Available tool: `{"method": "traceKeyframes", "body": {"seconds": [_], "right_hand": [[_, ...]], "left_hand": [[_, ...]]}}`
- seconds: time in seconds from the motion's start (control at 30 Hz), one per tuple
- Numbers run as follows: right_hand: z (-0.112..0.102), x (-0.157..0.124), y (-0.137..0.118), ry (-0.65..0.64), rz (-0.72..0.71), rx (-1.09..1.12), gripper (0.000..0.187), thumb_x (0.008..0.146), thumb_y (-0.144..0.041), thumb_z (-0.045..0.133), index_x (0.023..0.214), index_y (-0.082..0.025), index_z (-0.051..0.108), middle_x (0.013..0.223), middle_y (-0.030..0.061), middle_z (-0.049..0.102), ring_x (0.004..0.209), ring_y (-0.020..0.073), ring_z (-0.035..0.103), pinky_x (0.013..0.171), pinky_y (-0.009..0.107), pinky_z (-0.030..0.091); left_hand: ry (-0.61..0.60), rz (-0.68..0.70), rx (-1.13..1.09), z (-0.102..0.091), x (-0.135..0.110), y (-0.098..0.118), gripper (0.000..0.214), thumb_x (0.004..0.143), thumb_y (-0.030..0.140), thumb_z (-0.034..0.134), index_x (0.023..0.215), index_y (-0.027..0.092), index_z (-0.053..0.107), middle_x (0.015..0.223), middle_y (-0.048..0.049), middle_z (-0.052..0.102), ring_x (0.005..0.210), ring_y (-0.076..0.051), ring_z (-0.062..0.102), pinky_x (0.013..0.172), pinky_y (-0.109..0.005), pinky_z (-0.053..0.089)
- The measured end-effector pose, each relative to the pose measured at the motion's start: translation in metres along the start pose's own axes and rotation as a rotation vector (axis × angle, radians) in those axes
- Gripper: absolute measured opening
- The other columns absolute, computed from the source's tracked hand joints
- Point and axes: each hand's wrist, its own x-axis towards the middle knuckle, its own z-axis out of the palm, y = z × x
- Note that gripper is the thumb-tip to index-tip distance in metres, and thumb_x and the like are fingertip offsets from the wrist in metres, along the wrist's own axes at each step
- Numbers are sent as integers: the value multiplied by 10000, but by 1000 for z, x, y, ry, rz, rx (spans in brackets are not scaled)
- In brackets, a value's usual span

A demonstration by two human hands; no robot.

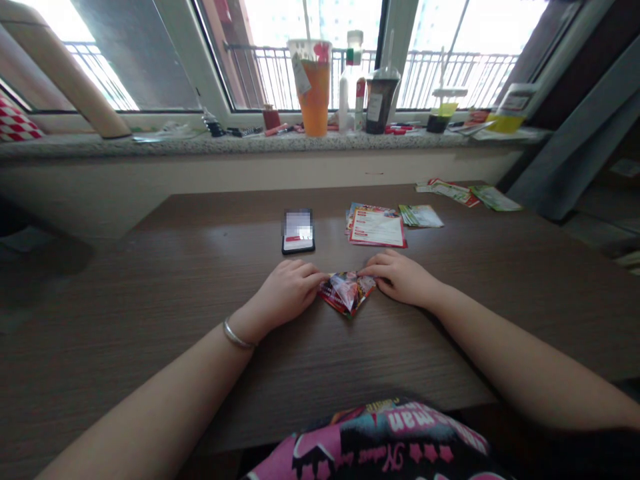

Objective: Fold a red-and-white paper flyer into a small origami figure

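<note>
Two-handed hold on a folded paper. We see the left hand [293, 290] and the right hand [397, 277] with fingers drawn in narrow, each holding one upper corner of the glossy folded paper [345, 293], which lies between them on the table [150, 280] with its point toward the wearer. As for progress, we judge the folding to be partly done: the sides already converge on that point, and a pale flap shows in the middle. The layers are too small and shiny for us to count, so we cannot say how many creases remain. Just beyond the left fingers rests a phone [299, 231] (its screen is blurred). Beyond the right hand we find a stack of printed sheets [377, 227], flat and unfolded, with smaller green-edged sheets [421, 215] just to their right. Farther out on that side lie loose leaflets [453, 192], likewise untouched. Well past the grip, a tall orange drink [316, 93] stands upright on the windowsill [240, 145].
</note>
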Motion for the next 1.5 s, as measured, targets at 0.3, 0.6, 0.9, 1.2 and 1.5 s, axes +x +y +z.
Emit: {"method": "traceKeyframes", "body": {"seconds": [0.3,0.6,0.9,1.2,1.5], "right_hand": [[0,2,-6,-22,24,-46,427,849,-100,489,1195,-283,658,1051,69,634,962,213,543,878,379,453],[-7,-3,-3,-38,135,-86,283,844,-208,558,1073,-247,721,1014,67,661,932,219,593,843,355,469],[-11,-7,4,-58,192,-99,255,835,-254,573,1033,-257,733,1022,62,672,934,221,613,832,352,486],[-8,-8,7,-31,224,-24,261,851,-252,550,1055,-236,712,1031,68,663,937,209,617,865,338,490],[-1,-6,13,14,287,90,233,790,-206,593,1017,-190,641,938,62,657,798,176,592,737,290,468]], "left_hand": [[8,-31,52,4,2,6,308,960,339,443,1213,296,614,1030,-64,610,887,-197,526,814,-347,392],[-36,-131,87,-6,-2,4,303,934,371,479,1148,252,658,1006,-73,627,897,-216,551,788,-346,393],[-102,-182,88,-15,-6,-6,248,906,352,522,1031,262,716,982,-68,663,902,-220,593,753,-331,403],[-109,-209,76,-16,-7,-15,249,889,336,542,1050,251,712,962,-70,679,878,-233,619,731,-334,425],[-61,-195,57,-3,-7,-26,241,912,292,485,920,209,711,912,-66,694,844,-219,622,739,-326,437]]}}
